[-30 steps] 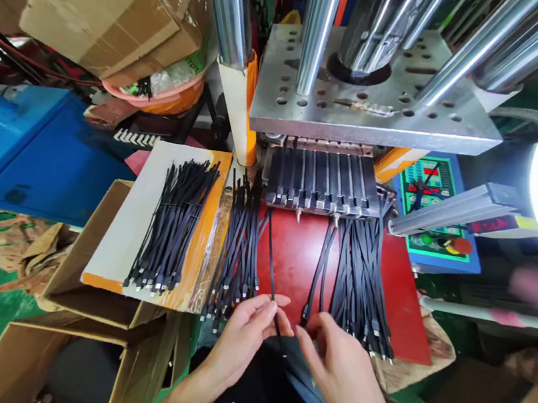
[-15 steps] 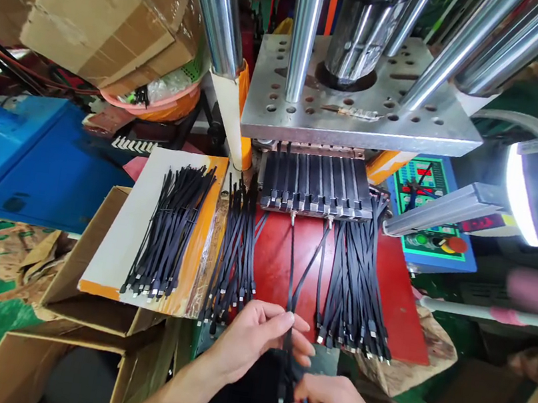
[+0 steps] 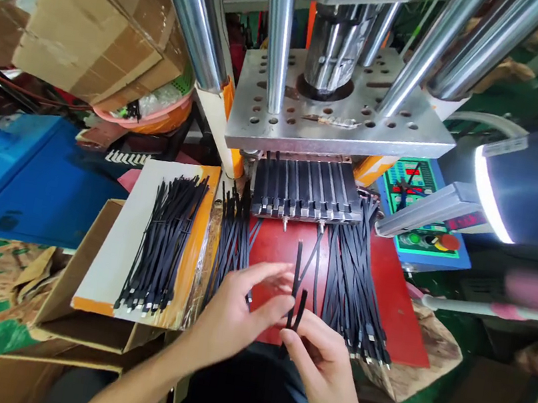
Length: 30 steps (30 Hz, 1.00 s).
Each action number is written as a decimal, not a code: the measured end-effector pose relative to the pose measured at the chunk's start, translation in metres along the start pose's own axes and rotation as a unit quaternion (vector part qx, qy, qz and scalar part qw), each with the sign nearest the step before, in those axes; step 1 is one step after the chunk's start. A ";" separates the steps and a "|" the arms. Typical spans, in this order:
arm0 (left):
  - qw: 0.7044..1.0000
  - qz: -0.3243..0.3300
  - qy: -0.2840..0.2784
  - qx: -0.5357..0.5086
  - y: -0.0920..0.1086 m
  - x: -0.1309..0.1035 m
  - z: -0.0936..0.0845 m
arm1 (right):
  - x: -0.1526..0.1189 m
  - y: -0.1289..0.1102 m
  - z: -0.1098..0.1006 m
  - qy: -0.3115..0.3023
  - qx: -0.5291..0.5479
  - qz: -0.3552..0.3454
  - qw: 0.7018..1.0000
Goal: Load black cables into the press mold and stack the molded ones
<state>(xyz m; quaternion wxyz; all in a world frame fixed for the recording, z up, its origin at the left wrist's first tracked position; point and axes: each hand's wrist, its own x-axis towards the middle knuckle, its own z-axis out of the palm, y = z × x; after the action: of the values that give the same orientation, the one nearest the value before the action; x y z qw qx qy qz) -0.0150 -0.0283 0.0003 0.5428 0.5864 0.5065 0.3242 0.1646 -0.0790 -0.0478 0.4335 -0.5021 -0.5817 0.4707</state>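
Note:
My left hand (image 3: 246, 306) has its thumb tip against a black flat cable (image 3: 298, 260) that stands up past the fingertips; the fingers curl behind it, slightly blurred. My right hand (image 3: 321, 354) pinches black cable too, and a second cable end (image 3: 302, 304) rises above its thumb. Whether both ends belong to one cable I cannot tell, as the lower part is hidden by the fingers. Beyond the hands, several black cables with plugs lie in the slots of a dark mould block (image 3: 308, 190) under the press.
Bundles of black cables lie on a white board (image 3: 109, 238), at the mould's left (image 3: 232, 243) and on the red mat (image 3: 397, 308). Above hangs a steel press plate (image 3: 338, 146) with upright rods. A lamp (image 3: 534, 187) and control panel (image 3: 429, 212) stand right, open cartons (image 3: 80, 281) left.
Both hands have risen and come together, bringing the cable ends upright between them. The cable that ran from the mould's front towards the hands no longer shows there. The view has shifted slightly.

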 end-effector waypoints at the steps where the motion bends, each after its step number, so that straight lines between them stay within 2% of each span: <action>1: 1.000 0.027 -0.001 0.013 0.008 0.011 -0.004 | -0.002 0.002 0.001 -0.003 -0.006 -0.005 1.000; 4: 0.995 0.076 -0.016 0.056 0.025 0.031 -0.010 | -0.004 0.008 0.001 0.017 -0.026 -0.020 0.999; 7: 0.995 0.079 -0.034 0.051 0.028 0.031 -0.011 | 0.001 0.010 -0.004 0.055 -0.040 -0.041 0.997; 10: 0.996 0.068 -0.055 -0.005 0.023 0.027 -0.009 | 0.010 0.004 -0.009 0.051 -0.030 -0.068 0.996; 14: 0.989 0.024 -0.075 -0.129 0.018 0.027 -0.009 | 0.020 -0.006 -0.007 0.030 -0.022 -0.079 0.996; 18: 0.974 -0.002 -0.070 -0.214 0.017 0.032 -0.012 | 0.023 -0.008 -0.001 0.016 -0.009 -0.074 0.997; 22: 0.985 0.020 -0.049 -0.162 0.016 0.037 -0.015 | 0.026 -0.007 -0.001 0.002 -0.010 -0.068 0.998; 26: 0.994 0.080 -0.033 -0.071 0.018 0.040 -0.015 | 0.034 -0.007 -0.001 -0.001 -0.007 -0.067 0.998; 30: 0.990 0.138 -0.006 0.002 0.026 0.048 -0.019 | 0.036 0.004 0.010 0.001 0.008 -0.055 0.998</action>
<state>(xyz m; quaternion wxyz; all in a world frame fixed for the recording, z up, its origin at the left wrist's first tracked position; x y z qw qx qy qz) -0.0135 0.0257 0.0211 0.4944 0.6538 0.4183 0.3912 0.1513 -0.0443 -0.0528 0.4633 -0.4664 -0.6042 0.4503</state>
